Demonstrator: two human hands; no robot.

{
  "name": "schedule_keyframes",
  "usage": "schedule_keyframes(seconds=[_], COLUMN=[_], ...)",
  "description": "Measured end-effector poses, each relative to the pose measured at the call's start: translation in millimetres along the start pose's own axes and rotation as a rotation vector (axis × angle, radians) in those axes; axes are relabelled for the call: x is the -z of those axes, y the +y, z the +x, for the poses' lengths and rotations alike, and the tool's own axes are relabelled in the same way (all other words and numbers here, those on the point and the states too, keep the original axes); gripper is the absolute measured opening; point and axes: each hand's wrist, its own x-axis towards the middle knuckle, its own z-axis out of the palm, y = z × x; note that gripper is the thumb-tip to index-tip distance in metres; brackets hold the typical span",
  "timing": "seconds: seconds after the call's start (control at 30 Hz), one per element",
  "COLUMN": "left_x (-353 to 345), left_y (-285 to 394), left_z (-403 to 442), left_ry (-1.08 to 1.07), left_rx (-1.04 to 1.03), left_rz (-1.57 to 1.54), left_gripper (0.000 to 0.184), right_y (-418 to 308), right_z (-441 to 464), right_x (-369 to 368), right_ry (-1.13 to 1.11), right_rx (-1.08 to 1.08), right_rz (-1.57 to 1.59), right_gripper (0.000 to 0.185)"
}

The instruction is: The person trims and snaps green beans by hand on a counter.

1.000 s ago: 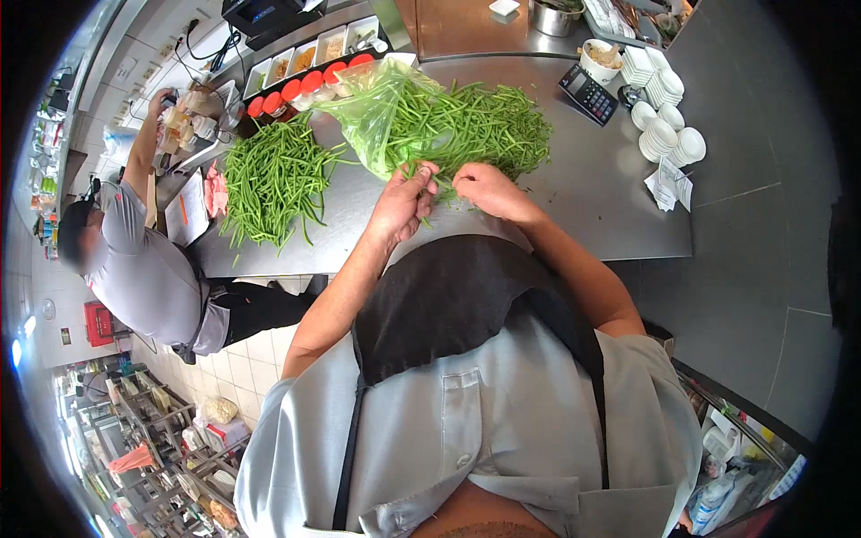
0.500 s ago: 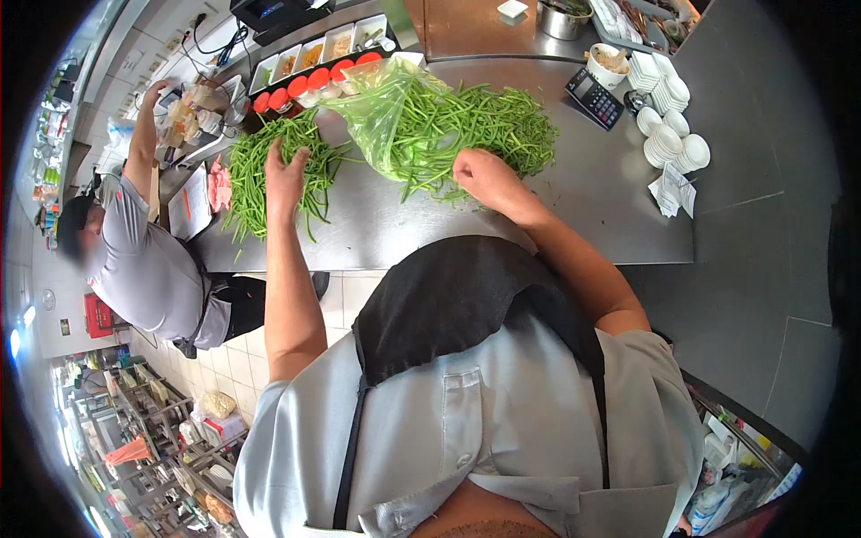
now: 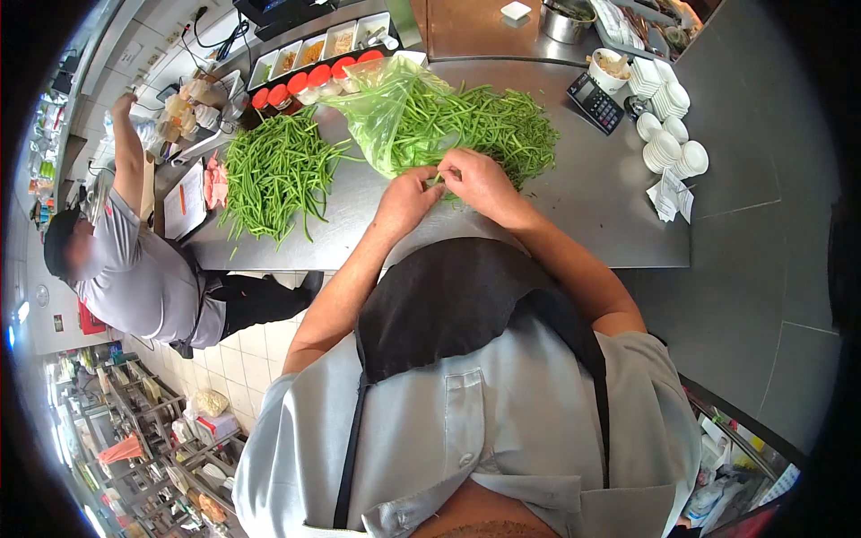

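Observation:
My left hand (image 3: 406, 204) and my right hand (image 3: 478, 182) meet at the near edge of the right bean pile, fingertips pinched together. A short piece of green bean (image 3: 437, 178) shows between the fingers; most of it is hidden by them. Behind my right hand spreads a heap of green beans (image 3: 484, 125), partly lying on a clear greenish plastic bag (image 3: 372, 130). Farther left is a second pile of long green beans (image 3: 278, 175), with neither hand on it.
The steel table (image 3: 610, 211) carries a calculator (image 3: 595, 103), stacked white cups (image 3: 662, 150) and crumpled paper (image 3: 670, 195). Red-lidded jars (image 3: 296, 84) line the back. A clipboard (image 3: 186, 202) lies at the left end, where a co-worker (image 3: 152, 278) stands with one arm raised.
My left hand has left the left bean pile and come right to meet my right hand. My right hand has shifted slightly left. The co-worker's body and raised arm have shifted.

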Motion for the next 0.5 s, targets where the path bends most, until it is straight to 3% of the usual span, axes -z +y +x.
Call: schedule_keyframes(seconds=[0.03,0.13,0.23,0.3,0.43,0.5], left_x=[-5,-5,-8,-7,-24,-27], left_y=[-4,3,-2,-1,-28,-27], left_z=[2,5,6,5,6,8], left_ry=[0.022,-0.042,0.043,-0.103,-0.18,-0.203], left_rx=[-0.055,0.121,-0.107,-0.137,-0.293,0.023], left_rz=[0.019,-0.093,0.144,0.25,0.216,-0.068], left_gripper=[0.03,0.028,0.027,0.027,0.028,0.028], right_y=[0,1,2,7,30,28], right_z=[-1,-8,-15,-16,-14,-14], right_x=[1,6,10,9,1,9], right_ry=[0.002,0.011,-0.001,-0.032,-0.204,-0.17], right_rx=[-0.006,-0.033,-0.076,-0.117,-0.613,-0.834], right_rz=[-0.014,-0.088,-0.185,-0.187,0.546,0.924], right_gripper=[0.007,0.009,0.011,0.013,0.018,0.024])
